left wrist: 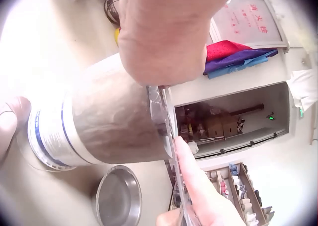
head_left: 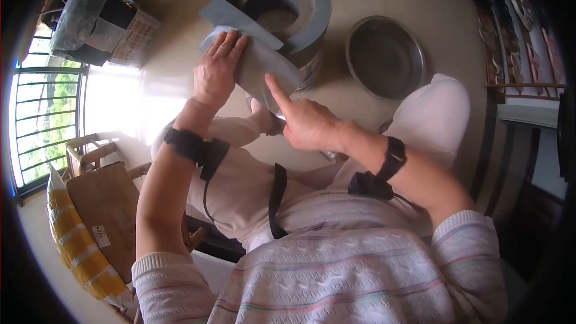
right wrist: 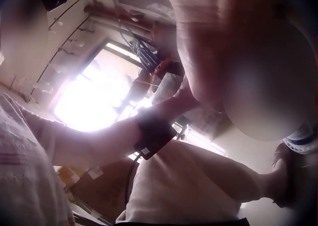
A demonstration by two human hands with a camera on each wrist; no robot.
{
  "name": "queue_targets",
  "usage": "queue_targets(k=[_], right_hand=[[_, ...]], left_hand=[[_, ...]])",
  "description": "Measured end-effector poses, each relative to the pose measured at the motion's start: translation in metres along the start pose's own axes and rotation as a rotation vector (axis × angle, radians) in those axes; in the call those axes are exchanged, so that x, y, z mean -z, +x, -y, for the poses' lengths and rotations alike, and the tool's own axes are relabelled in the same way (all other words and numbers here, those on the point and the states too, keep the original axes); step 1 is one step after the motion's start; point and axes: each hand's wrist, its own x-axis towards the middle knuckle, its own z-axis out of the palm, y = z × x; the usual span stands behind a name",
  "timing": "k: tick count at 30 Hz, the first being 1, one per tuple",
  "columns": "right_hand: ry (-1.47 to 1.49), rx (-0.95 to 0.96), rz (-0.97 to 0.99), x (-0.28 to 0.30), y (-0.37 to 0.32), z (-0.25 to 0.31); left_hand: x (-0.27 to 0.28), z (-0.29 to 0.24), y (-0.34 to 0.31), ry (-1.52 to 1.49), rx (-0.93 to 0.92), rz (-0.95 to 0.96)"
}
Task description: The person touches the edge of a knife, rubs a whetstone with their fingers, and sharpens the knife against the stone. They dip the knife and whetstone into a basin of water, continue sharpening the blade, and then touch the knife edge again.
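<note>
A wide, shiny blade, apparently a cleaver (head_left: 255, 63), lies across the near edge of a flat grey slab (head_left: 243, 21). This slab crosses a hollow grey ring (head_left: 315, 0) topping a tall drum (left wrist: 114, 116) with a blue-striped white base (left wrist: 54, 131). The straight fingers of my left hand (head_left: 216, 72) press the blade's far left part. My right hand (head_left: 309, 121) grips the handle, index finger stretched along the blade; most of the handle is hidden by the palm. In the left wrist view the blade shows edge-on beside the right hand (left wrist: 208, 196).
A steel basin (head_left: 384, 57) stands on the floor right of the drum. Racks of shoes (head_left: 519, 30) line the right wall. On the left are a chair with a cardboard piece (head_left: 102, 204), stacked boxes (head_left: 114, 30) and a barred window (head_left: 45, 108). My knees flank the work.
</note>
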Motion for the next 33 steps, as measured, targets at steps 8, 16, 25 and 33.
queue_targets(k=[8, 16, 25, 33], right_hand=[[0.004, -0.034, 0.034, -0.011, -0.024, -0.003], [0.02, 0.048, -0.101, -0.012, -0.02, -0.006], [0.051, 0.092, -0.169, -0.004, 0.016, -0.012], [-0.011, -0.028, -0.004, -0.004, -0.008, 0.0]], left_hand=[[0.004, -0.026, -0.022, -0.006, -0.032, -0.007], [0.004, -0.017, -0.013, 0.017, -0.033, -0.015], [-0.001, 0.002, 0.005, 0.018, 0.021, -0.004], [-0.007, -0.007, -0.01, 0.014, -0.037, -0.044]])
